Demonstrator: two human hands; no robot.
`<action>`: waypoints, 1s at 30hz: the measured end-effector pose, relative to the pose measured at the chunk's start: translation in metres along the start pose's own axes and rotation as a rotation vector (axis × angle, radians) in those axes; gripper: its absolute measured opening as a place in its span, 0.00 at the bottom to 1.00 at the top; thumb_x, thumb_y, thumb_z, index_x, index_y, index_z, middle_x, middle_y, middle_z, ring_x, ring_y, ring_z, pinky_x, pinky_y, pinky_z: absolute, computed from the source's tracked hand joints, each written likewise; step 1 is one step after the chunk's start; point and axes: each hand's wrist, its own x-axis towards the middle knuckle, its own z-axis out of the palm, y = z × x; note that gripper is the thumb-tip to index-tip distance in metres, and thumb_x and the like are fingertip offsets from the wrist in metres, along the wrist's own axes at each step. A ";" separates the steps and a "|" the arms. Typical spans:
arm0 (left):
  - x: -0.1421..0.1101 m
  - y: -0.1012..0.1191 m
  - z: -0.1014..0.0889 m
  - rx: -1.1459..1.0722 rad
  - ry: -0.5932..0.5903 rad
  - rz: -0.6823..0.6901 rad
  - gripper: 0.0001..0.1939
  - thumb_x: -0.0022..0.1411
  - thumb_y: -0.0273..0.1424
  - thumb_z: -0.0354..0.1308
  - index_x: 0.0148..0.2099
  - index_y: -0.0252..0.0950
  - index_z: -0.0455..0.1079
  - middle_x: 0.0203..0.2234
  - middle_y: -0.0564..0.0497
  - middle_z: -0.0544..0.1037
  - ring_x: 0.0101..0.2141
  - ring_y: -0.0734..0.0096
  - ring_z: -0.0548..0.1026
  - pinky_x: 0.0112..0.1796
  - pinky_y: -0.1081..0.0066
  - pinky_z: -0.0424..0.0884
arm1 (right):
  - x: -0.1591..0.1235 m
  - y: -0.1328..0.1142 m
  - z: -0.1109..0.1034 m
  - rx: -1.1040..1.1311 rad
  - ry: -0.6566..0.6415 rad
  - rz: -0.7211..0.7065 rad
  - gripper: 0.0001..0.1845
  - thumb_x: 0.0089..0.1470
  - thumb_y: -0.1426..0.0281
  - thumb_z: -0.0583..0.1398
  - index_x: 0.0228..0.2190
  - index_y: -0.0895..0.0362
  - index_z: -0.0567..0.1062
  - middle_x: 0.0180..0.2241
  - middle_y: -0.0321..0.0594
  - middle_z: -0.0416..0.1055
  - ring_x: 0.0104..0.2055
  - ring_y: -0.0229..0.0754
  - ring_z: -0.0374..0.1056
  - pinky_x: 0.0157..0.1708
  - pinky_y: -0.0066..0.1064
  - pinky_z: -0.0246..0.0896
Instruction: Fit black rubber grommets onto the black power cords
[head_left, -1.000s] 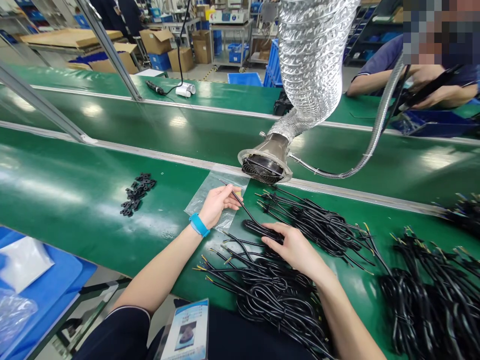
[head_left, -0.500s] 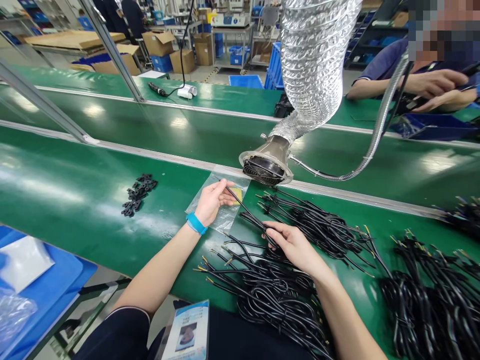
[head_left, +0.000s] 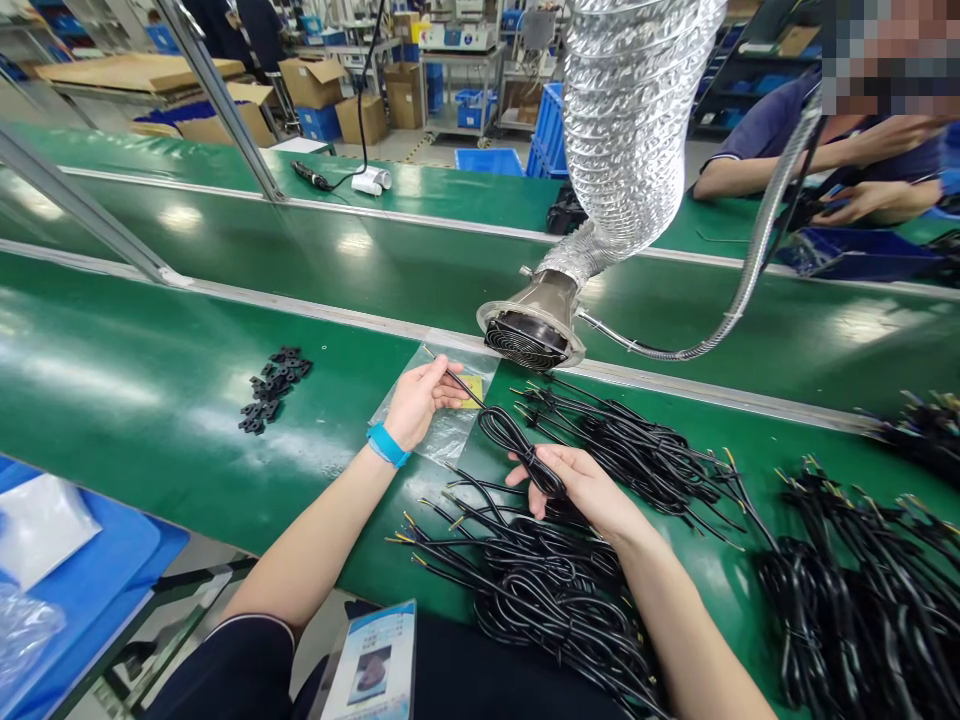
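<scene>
My left hand [head_left: 421,399], with a blue wristband, pinches the stripped end of a black cable [head_left: 504,432] above a clear plastic bag [head_left: 442,432] on the green belt. My right hand [head_left: 579,487] grips the looped, bundled part of the same cable, lifted a little off the pile. Just below my hands lies a heap of black cable bundles [head_left: 540,590] with bare wire tips. A second heap [head_left: 637,450] sits to the right of my right hand.
A metal fume hood [head_left: 534,335] on a silver duct hangs just beyond my hands. Small black clips [head_left: 274,387] lie to the left. More cables [head_left: 862,580] fill the right. Another person's hands [head_left: 862,200] work across the belt. A blue tray [head_left: 75,560] sits at lower left.
My right hand has lifted the cable bundle off the pile and curled around it. My left hand has drawn the cable's end slightly up and left.
</scene>
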 end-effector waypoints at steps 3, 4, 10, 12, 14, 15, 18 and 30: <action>-0.001 0.001 0.001 0.007 0.001 0.003 0.21 0.60 0.45 0.61 0.38 0.29 0.74 0.23 0.48 0.77 0.24 0.72 0.78 0.23 0.78 0.72 | 0.001 0.001 0.000 0.100 -0.036 0.041 0.28 0.53 0.49 0.61 0.41 0.63 0.75 0.34 0.50 0.79 0.19 0.38 0.69 0.22 0.31 0.66; -0.001 0.002 0.001 0.012 0.005 0.002 0.21 0.60 0.45 0.61 0.38 0.29 0.74 0.23 0.48 0.77 0.24 0.72 0.78 0.23 0.78 0.72 | 0.001 0.001 0.000 0.125 -0.046 0.051 0.28 0.52 0.50 0.62 0.41 0.63 0.75 0.34 0.51 0.79 0.19 0.38 0.69 0.22 0.31 0.66; -0.001 0.001 0.001 0.038 0.014 -0.005 0.21 0.60 0.46 0.60 0.39 0.29 0.73 0.22 0.49 0.76 0.24 0.72 0.78 0.24 0.78 0.72 | 0.003 0.002 0.000 0.212 -0.066 0.070 0.27 0.51 0.51 0.63 0.39 0.64 0.75 0.35 0.55 0.79 0.18 0.40 0.71 0.19 0.30 0.66; 0.000 0.000 0.000 0.023 0.009 0.006 0.21 0.60 0.46 0.61 0.39 0.29 0.74 0.22 0.49 0.76 0.24 0.73 0.78 0.24 0.78 0.72 | 0.003 0.002 0.000 0.221 -0.067 0.067 0.27 0.51 0.51 0.64 0.39 0.64 0.75 0.35 0.55 0.79 0.18 0.39 0.71 0.19 0.29 0.66; 0.001 -0.001 -0.001 0.012 0.006 0.012 0.22 0.59 0.46 0.62 0.38 0.29 0.74 0.22 0.50 0.76 0.23 0.73 0.78 0.24 0.78 0.72 | 0.003 0.002 0.001 0.223 -0.067 0.070 0.26 0.51 0.52 0.64 0.39 0.64 0.76 0.36 0.56 0.79 0.18 0.39 0.71 0.18 0.29 0.66; 0.001 -0.002 -0.002 0.009 0.004 0.014 0.22 0.59 0.46 0.62 0.38 0.29 0.74 0.21 0.49 0.76 0.23 0.72 0.78 0.24 0.78 0.72 | 0.003 0.001 0.001 0.226 -0.067 0.074 0.26 0.51 0.52 0.64 0.39 0.63 0.76 0.36 0.56 0.79 0.17 0.39 0.71 0.18 0.29 0.66; 0.001 -0.002 -0.002 0.003 0.002 0.013 0.21 0.58 0.46 0.63 0.38 0.29 0.74 0.21 0.49 0.76 0.23 0.72 0.78 0.24 0.78 0.72 | 0.003 0.001 0.001 0.245 -0.066 0.085 0.25 0.50 0.53 0.64 0.39 0.64 0.76 0.34 0.55 0.79 0.17 0.39 0.70 0.17 0.28 0.65; 0.001 0.001 -0.001 -0.054 -0.002 0.008 0.24 0.61 0.48 0.59 0.39 0.27 0.74 0.23 0.46 0.78 0.23 0.72 0.77 0.24 0.76 0.72 | 0.004 0.002 0.000 0.224 -0.043 0.068 0.25 0.52 0.53 0.64 0.40 0.63 0.75 0.35 0.53 0.79 0.16 0.37 0.69 0.16 0.27 0.65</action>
